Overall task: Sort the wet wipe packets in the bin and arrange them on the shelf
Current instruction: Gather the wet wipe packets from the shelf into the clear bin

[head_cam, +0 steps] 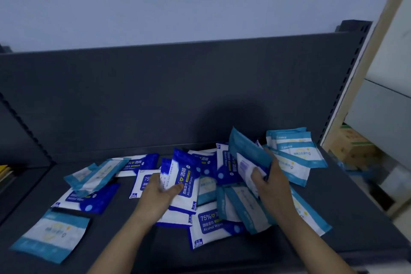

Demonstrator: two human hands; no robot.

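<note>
The wet wipe packets [209, 224] lie loose and mixed on the shelf [338, 211], sprawled in front of its back panel [155, 95], with dark-blue alcohol ones overlapping pale-blue ones. Close against the back panel, toward its right end, a small stack of pale-blue packets [295, 151] is already roughly gathered.

My worry is the slick film. The bundle of pale-blue packets [246, 155] raised in the right hand [273, 180] is fanned out, and I judge one could slide free and drop into the muddle, or knock that stack askew. The lone pale packet [53, 236], farthest from the back panel toward its left end, lies near the shelf's front edge, where a careless sweep could push it off.

The right hand's fingers and thumb curl round its bundle. The left hand [160, 191] holds a dark-blue packet [184, 180] upright, with the thumb across the front and the fingers hidden behind. A second packet seems tucked behind it.
</note>
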